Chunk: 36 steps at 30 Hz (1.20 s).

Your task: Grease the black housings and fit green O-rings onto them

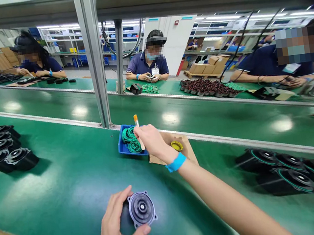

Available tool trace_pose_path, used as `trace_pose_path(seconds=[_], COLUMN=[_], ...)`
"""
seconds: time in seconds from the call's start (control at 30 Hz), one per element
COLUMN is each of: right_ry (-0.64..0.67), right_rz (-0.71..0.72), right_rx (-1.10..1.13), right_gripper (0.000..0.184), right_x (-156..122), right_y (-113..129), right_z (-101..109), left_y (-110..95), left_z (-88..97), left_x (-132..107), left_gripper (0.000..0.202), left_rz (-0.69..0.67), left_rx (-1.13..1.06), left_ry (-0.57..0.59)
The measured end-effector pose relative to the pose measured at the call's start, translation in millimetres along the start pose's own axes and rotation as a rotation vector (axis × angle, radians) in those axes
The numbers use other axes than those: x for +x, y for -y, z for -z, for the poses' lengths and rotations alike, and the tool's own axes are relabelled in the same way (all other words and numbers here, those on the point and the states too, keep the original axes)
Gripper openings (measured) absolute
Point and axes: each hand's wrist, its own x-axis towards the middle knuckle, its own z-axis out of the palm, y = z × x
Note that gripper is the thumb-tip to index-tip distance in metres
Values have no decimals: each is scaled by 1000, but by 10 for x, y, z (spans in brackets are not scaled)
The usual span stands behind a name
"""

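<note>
My left hand (117, 225) curves around a round black motor-like part (142, 209) with a grey rim, thumb at its near side and fingers at its far left. The part stands on the green table with its round face up. My right hand (151, 139) is closed on a small brush (136, 120) with an orange upper end and a pale lower end. It is above the right side of a blue bin (119, 147) of green rubber rings (134, 147). Just right of that hand, a small yellow dish (177, 145) rests on a cardboard sheet (189, 151).
Several black motor-like parts (21, 159) stand at the left, and more with green rings (293, 180) at the right. A metal post (94, 64) rises behind the bin. Across the conveyor (170, 112), several co-workers (150, 61) sit with parts before them.
</note>
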Motion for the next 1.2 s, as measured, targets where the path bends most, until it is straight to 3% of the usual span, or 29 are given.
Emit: trace_pose_path(seconds=[0.2,0.3,0.43,0.53,0.73,1.0,1.2], right_ry=[-219,-289,-229,-209,-181,-248,-233], right_rz=[88,324,592,581,341,563,541], right_rx=[267,496,454,511,573,310,459], right_gripper=[21,25,23,22,22,21,32], right_x=[-699,-1109,-1426,-1484,-1461,-1468,-1388], right_y=[220,393,566,591,492,455,421], right_z=[381,406,350,333,313,230,139], left_y=[88,45,-53,-95,-101,-74,-38], left_z=[-45,-66,-41,0,28,-17,-40], left_x=[-20,19,67,72,63,49,31], left_gripper=[80,77,67,58,57,42,47], left_rz=[11,3,-25,-60,-133,-249,-178], left_rx=[-55,-98,-116,-54,73,151,101], left_ry=[-48,-87,-131,-130,-114,-159,-82])
